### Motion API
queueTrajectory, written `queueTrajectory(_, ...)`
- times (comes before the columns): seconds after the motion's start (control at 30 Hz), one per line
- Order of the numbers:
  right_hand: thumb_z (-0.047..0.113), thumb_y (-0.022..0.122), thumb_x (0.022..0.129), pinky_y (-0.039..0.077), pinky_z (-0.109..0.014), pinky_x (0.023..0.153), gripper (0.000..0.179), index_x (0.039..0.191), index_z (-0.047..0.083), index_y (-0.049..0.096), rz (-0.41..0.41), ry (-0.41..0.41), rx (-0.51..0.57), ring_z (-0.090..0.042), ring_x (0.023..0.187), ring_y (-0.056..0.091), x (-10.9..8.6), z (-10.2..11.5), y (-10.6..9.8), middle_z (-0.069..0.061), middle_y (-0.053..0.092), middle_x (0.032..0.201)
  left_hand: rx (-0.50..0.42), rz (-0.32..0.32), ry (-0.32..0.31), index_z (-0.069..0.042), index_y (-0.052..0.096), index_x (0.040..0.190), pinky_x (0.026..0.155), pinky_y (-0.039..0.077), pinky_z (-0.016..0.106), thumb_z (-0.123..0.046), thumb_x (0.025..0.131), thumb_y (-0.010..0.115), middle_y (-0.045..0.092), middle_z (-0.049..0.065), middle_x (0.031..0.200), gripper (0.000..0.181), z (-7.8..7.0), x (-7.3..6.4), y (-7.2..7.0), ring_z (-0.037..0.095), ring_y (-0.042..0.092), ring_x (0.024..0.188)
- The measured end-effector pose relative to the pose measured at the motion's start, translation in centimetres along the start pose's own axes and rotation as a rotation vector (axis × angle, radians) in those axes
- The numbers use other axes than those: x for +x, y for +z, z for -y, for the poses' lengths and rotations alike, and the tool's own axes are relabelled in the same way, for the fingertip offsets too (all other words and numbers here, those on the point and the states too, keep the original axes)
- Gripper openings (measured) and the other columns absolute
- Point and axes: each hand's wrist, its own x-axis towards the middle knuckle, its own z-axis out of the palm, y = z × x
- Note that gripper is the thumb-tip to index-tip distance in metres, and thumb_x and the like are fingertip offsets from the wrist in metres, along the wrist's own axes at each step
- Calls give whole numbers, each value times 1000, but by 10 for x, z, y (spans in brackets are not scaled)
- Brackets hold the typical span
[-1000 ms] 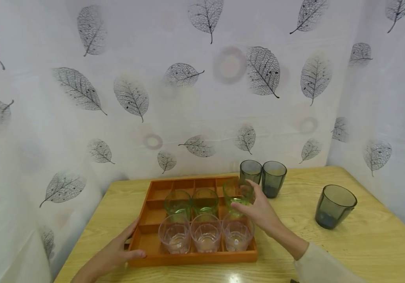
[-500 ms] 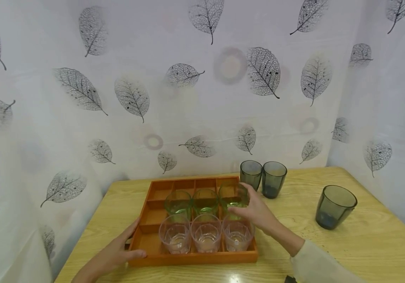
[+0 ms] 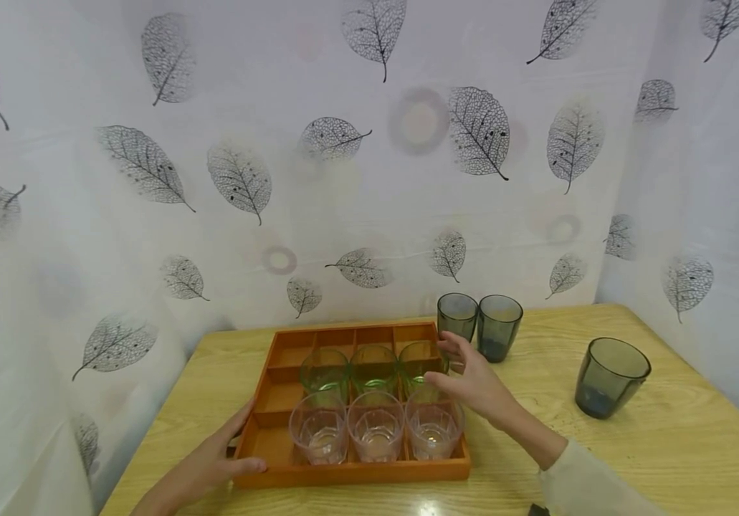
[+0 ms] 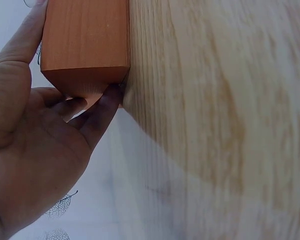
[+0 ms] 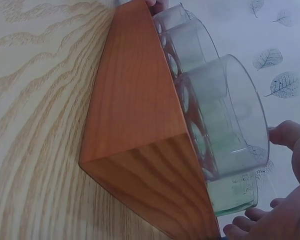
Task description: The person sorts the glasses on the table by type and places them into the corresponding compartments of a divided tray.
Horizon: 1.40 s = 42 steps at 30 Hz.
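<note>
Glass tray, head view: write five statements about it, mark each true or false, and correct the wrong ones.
1. Three clear glasses stand in the row of the tray nearest the person. True.
2. The green glasses stand in the tray's farthest row. False: they stand in the middle row.
3. The left hand holds the tray near its front left corner. True.
4. All the gray glasses are inside the tray. False: all three stand outside it, on the table.
5. The right hand is at the leftmost green glass. False: it is beside the rightmost one.
</note>
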Motion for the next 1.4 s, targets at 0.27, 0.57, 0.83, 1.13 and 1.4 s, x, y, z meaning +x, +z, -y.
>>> queueTrajectory(0.27, 25, 74, 97, 39, -56, 113, 82, 159, -3, 29, 3, 20, 36, -47, 138, 46, -3, -3, -5, -26, 44, 155, 23, 1, 7, 1, 1, 165, 106, 42, 64, -28, 100, 71, 4, 36, 165, 99, 1, 1, 0, 61, 22, 144)
queueTrajectory(0.57, 22, 73, 98, 39, -56, 112, 81, 159, -5, 28, 11, 15, 51, -47, 136, 47, -11, -5, -15, -29, 46, 151, -1, -2, -2, 0, 0, 165, 106, 42, 64, -28, 100, 72, 3, 36, 165, 101, 1, 1, 0, 62, 21, 144)
queueTrajectory(0.83, 21, 72, 99, 36, -58, 114, 79, 158, -7, 27, 12, 0, 67, -46, 139, 45, -19, -10, -26, -30, 45, 151, -16, 0, -7, -1, -1, 165, 107, 40, 66, -28, 100, 71, 1, 34, 166, 101, 0, 1, 0, 61, 18, 145)
queueTrajectory(1.13, 20, 69, 101, 43, -50, 110, 74, 158, -7, 28, -13, 5, 30, -46, 136, 48, -31, -9, -47, -29, 48, 150, -4, 7, 1, 0, -1, 165, 105, 43, 63, -27, 100, 71, 3, 36, 165, 100, 3, 1, 1, 62, 20, 144)
queueTrajectory(1.4, 24, 66, 104, 47, -52, 106, 75, 161, -3, 25, -25, 71, 8, -50, 136, 47, -41, -12, -69, -29, 44, 153, -8, -3, -7, 0, 0, 165, 106, 42, 63, -28, 100, 72, 3, 35, 166, 101, 1, 1, 0, 61, 21, 144)
